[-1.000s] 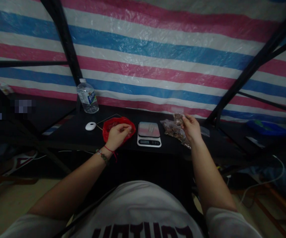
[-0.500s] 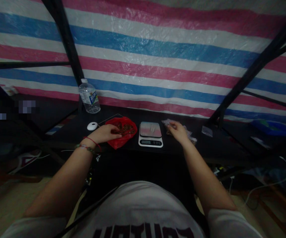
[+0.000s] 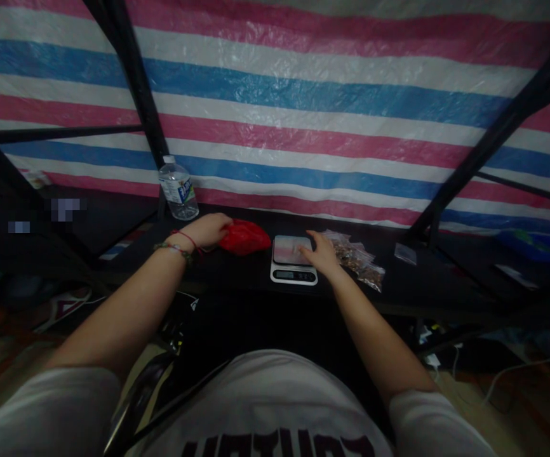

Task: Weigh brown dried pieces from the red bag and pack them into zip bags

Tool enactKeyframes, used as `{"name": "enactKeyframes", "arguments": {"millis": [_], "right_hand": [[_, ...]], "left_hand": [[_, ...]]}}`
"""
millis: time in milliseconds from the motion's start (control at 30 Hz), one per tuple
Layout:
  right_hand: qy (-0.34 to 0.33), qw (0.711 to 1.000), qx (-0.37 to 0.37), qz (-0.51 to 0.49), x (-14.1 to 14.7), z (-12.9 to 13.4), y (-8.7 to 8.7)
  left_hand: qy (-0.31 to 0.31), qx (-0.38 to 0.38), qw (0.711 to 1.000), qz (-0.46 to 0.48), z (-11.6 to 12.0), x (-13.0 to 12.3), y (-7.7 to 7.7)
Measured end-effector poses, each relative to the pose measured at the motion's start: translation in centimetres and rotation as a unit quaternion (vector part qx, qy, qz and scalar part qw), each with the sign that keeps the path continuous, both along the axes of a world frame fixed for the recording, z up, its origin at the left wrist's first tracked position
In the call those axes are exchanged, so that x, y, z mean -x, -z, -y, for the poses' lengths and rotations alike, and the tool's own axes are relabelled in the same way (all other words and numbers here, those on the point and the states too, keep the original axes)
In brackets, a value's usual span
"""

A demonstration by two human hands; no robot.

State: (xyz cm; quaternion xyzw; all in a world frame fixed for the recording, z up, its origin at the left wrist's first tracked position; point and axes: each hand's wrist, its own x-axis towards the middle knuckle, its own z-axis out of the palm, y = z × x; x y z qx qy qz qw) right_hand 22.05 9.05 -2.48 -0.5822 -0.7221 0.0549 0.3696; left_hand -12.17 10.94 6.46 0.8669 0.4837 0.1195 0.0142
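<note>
My left hand [image 3: 213, 228] is closed on the edge of a red plastic bag [image 3: 246, 237], which is folded over so its contents are hidden. To the right of the bag stands a white kitchen scale [image 3: 294, 266] with a shiny platform and a small display at the front. My right hand [image 3: 321, 252] reaches over the scale's right side, thumb and fingers apart, holding nothing. Just right of that hand lie several small clear zip bags [image 3: 358, 257] with brown bits inside, overlapping in a row.
A clear plastic bottle [image 3: 178, 188] with a label stands at the back left. One flat clear bag [image 3: 405, 254] lies farther right, and a blue tray-like item [image 3: 539, 246] at the far right. Black frame posts [image 3: 144, 108] rise before a striped plastic sheet [image 3: 303, 133].
My left hand has come out of the red bag's opening and lifted its edge, folding it over. My right hand has moved left from the zip bags to the scale.
</note>
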Motion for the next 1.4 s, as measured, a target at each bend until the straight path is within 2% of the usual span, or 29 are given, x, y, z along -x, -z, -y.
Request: {"name": "enactKeyframes", "arguments": {"millis": [100, 167, 333, 467, 533, 633, 733, 800, 900, 967, 1067, 1133, 1267, 1333, 1400], "right_hand": [[0.002, 1.000, -0.001, -0.002, -0.3, 0.2, 0.0], [-0.005, 1.000, -0.002, -0.007, -0.5, 0.2, 0.1], [-0.009, 1.000, 0.007, -0.013, -0.3, 0.0, 0.2], [-0.028, 0.999, 0.027, -0.014, 0.2, -0.2, 0.5], [-0.033, 0.998, 0.048, -0.013, 0.5, -0.2, 0.5], [-0.030, 0.997, 0.064, -0.003, 0.9, -0.3, 0.5], [-0.037, 0.997, 0.061, -0.001, 1.4, -0.5, 0.3], [-0.044, 0.998, 0.045, -0.003, 2.0, -0.7, 0.0], [-0.057, 0.998, 0.023, -0.014, 3.7, -1.0, -0.8], [-0.092, 0.995, 0.031, -0.034, 5.6, -1.0, -1.6], [-0.171, 0.977, 0.087, -0.088, 9.3, -1.3, -2.6], [-0.195, 0.965, 0.127, -0.122, 11.6, -1.7, -2.9], [-0.151, 0.962, 0.201, -0.111, 14.2, -3.0, -2.7], [-0.128, 0.967, 0.213, -0.056, 14.5, -3.7, -2.5], [-0.114, 0.974, 0.195, 0.030, 14.3, -4.3, -2.4]], "left_hand": [[0.031, -0.047, 0.998, 0.029, -1.3, 0.3, -2.1], [0.063, -0.032, 0.997, 0.040, -1.3, 0.4, -2.2], [0.176, 0.053, 0.983, 0.003, 1.2, 1.1, 0.3], [0.196, 0.122, 0.973, -0.024, 4.2, 1.9, 1.9], [0.191, 0.145, 0.970, -0.038, 5.3, 2.1, 1.8], [0.161, 0.117, 0.979, -0.052, 6.0, 1.9, 0.8], [0.099, 0.058, 0.993, -0.040, 5.1, 0.8, -0.1], [0.065, 0.040, 0.996, -0.039, 3.9, -0.5, -0.1], [0.041, 0.038, 0.997, -0.057, 1.6, -2.3, 1.1], [0.025, 0.056, 0.994, -0.085, 0.1, -3.2, 2.3], [-0.007, 0.101, 0.991, -0.093, -1.6, -3.9, 4.1], [-0.026, 0.112, 0.989, -0.089, -2.2, -4.0, 5.2], [-0.048, 0.079, 0.993, -0.070, -2.3, -3.9, 6.6], [-0.046, 0.065, 0.995, -0.054, -2.1, -3.8, 6.9], [-0.035, 0.062, 0.997, -0.040, -1.8, -3.7, 7.0]]}}
